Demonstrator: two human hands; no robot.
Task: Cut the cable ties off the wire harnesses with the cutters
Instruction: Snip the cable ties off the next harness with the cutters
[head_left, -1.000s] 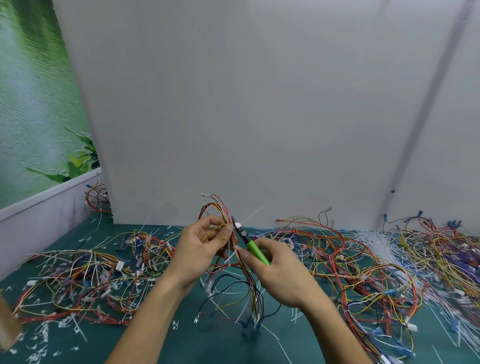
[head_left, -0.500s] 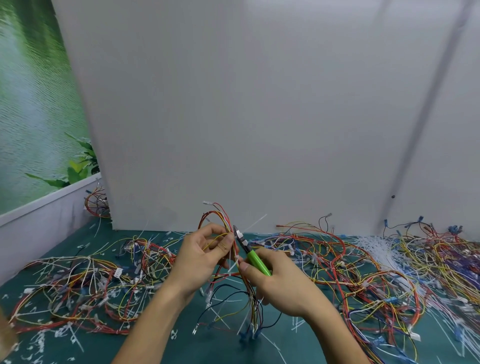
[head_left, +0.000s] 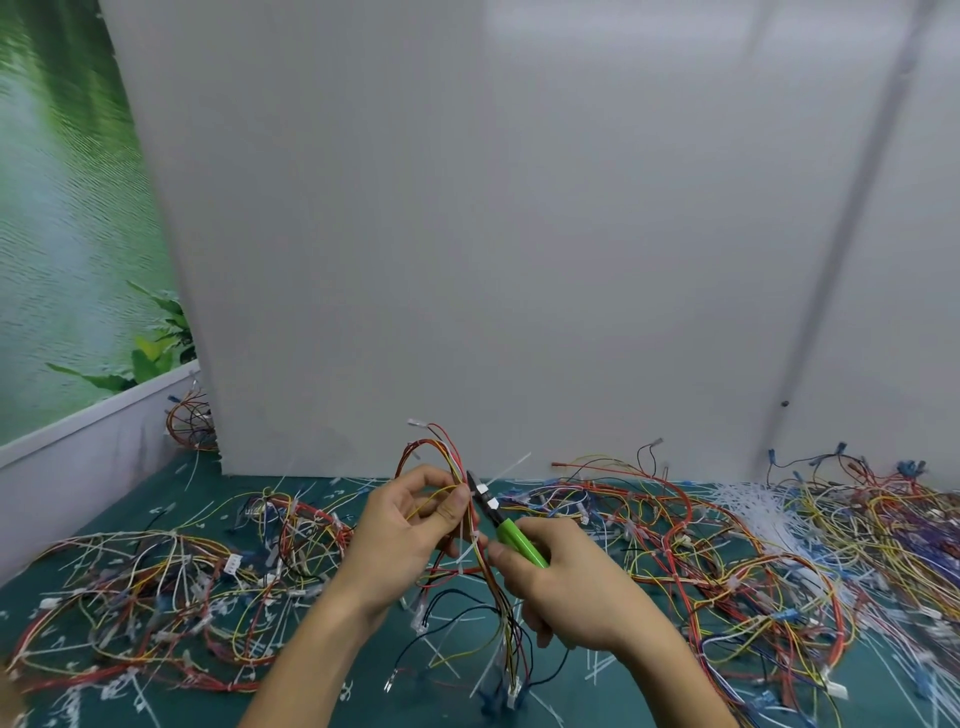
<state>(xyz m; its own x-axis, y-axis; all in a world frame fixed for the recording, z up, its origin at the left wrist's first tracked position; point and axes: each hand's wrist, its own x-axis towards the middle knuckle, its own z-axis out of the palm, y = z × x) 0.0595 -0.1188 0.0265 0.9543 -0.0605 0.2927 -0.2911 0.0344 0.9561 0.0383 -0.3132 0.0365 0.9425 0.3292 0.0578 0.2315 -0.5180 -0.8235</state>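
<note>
Head view: left fingers (head_left: 456, 508) pinch harness (head_left: 474, 519), right fingers (head_left: 508, 554) grip cutters (head_left: 519, 540), handles mostly hidden.

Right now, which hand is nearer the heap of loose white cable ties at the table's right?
Right. The right hand, gripping the cutters, sits left of the heap; the left hand, pinching the harness, is farther left again.
</note>
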